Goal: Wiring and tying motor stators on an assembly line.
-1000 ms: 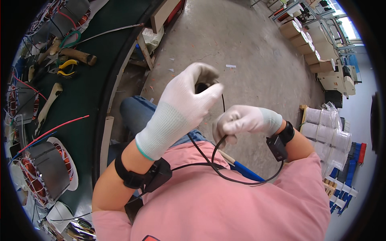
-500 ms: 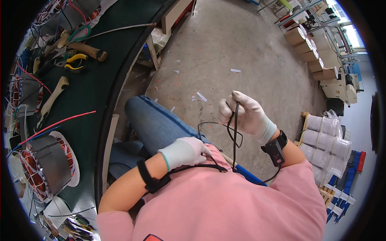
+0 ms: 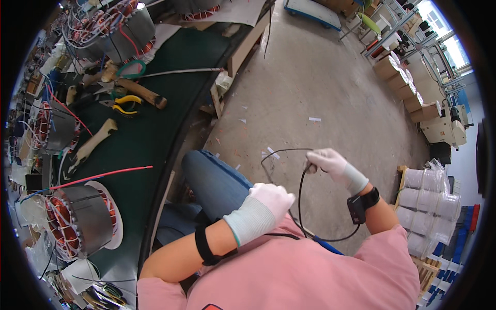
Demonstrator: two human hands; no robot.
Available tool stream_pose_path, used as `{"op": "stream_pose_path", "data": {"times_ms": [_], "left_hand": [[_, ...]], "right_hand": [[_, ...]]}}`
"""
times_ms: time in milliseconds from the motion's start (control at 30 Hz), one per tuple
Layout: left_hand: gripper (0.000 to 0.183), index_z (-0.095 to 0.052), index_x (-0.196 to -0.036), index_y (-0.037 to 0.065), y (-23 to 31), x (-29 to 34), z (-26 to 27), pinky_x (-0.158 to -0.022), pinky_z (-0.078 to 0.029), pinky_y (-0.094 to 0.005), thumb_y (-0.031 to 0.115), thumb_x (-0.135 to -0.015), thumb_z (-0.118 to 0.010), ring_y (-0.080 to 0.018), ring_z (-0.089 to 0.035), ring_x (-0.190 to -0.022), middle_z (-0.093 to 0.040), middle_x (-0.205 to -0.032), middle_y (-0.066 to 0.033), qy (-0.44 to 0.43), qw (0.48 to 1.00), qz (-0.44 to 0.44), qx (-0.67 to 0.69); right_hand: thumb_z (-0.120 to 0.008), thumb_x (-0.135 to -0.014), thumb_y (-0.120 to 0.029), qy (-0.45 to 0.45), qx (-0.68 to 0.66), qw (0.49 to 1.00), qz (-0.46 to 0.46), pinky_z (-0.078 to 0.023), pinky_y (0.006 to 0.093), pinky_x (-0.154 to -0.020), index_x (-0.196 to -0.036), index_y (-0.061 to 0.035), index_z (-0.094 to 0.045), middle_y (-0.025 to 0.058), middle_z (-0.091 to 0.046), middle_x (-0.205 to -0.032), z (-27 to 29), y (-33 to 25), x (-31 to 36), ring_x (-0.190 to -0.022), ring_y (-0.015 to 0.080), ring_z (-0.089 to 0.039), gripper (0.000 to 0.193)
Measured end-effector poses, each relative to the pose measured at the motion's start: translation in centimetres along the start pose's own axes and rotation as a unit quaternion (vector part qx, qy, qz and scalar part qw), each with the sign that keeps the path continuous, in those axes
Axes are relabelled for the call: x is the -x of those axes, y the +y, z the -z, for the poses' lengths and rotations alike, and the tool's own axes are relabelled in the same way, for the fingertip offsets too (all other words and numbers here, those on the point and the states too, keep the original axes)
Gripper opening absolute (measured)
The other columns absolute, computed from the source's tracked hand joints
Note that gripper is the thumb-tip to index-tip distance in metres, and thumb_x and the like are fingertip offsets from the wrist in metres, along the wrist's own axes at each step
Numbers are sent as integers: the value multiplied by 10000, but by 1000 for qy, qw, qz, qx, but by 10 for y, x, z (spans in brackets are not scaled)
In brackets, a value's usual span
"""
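My right hand [image 3: 328,164], in a white glove, is raised ahead of my body with its fingers pinched on a thin black cable [image 3: 300,191]. From there the cable arcs leftward and also hangs down in a long loop. My left hand [image 3: 269,202], gloved too, is curled into a fist over my lap, the cable meeting it at the knuckles and running on below. Its fingertips are hidden under the hand. A small black box [image 3: 356,209] is strapped to my right wrist, with a cable leading from it. A black strap [image 3: 203,245] circles my left forearm.
On the left, a green-topped workbench [image 3: 137,155] carries wound motor stators [image 3: 85,217], a hammer [image 3: 142,92], yellow-handled pliers [image 3: 126,103] and a worn brush [image 3: 93,144]. Wrapped spools [image 3: 426,201] are stacked at right. Paper scraps [image 3: 273,153] lie on the floor. A blue trolley [image 3: 312,13] stands far ahead.
My left hand has risen away from my waist and closed into a fist. My right hand has moved slightly right and lower, keeping the cable. The view has shifted, showing more bench.
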State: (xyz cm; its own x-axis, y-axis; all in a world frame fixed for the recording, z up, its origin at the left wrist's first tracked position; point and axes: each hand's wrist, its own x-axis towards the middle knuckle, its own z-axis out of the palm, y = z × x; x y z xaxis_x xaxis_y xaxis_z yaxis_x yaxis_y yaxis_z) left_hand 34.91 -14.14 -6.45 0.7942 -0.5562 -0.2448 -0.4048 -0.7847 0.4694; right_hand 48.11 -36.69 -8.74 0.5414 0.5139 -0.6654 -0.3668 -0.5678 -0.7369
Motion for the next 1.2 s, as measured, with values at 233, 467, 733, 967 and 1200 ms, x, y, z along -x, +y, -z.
{"op": "stream_pose_path", "data": {"times_ms": [233, 467, 733, 967, 1200], "left_hand": [[449, -595, -1341, 89, 11, -14, 65, -788, -563, -384, 157, -901, -651, -321, -705, -911, -697, -983, -141, 190, 956, 15, 222], [380, -618, -1222, -37, -47, 21, 56, -768, -531, -285, 225, -952, -673, -125, -647, -869, -689, -978, -66, 261, 832, 180, 455], [358, -661, -1146, -4, -23, 23, 43, -589, -411, -237, 306, -967, -666, -54, -486, -656, -589, -832, 21, -84, 717, 163, 673], [302, -612, -1263, 45, -18, 27, 21, -499, -305, -199, 223, -1021, -589, -41, -405, -551, -589, -792, 12, 33, 546, 162, 822], [337, -562, -1334, 13, -26, 41, 2, -484, -326, -198, 155, -1028, -557, -34, -408, -529, -661, -880, -39, 222, 522, 207, 797]], "right_hand": [[-562, -1027, -242, -207, -69, 965, 147, -532, 286, -813, -1013, -55, -733, 38, -713, -899, -109, -21, 24, -883, 115, -664, 254], [-496, -1040, -313, -220, -292, 911, 192, -426, 280, -666, -683, -58, -608, 72, -687, -838, -84, -35, -3, -730, 91, -532, 452], [-558, -1023, -242, 36, -54, 980, 187, -466, 296, -721, -788, -34, -636, 44, -639, -855, -89, -55, -4, -799, 129, -569, 323], [-679, -979, -228, -204, -65, 973, 89, -352, 374, -1187, -1497, 28, -464, 157, -522, -1506, 9, -31, 26, -1413, 239, -470, 617], [-572, -1030, -275, 343, -334, 843, 245, -497, 342, -912, -1281, -21, -631, 75, -719, -1109, 174, 48, 48, -1040, 175, -663, 361]]}}
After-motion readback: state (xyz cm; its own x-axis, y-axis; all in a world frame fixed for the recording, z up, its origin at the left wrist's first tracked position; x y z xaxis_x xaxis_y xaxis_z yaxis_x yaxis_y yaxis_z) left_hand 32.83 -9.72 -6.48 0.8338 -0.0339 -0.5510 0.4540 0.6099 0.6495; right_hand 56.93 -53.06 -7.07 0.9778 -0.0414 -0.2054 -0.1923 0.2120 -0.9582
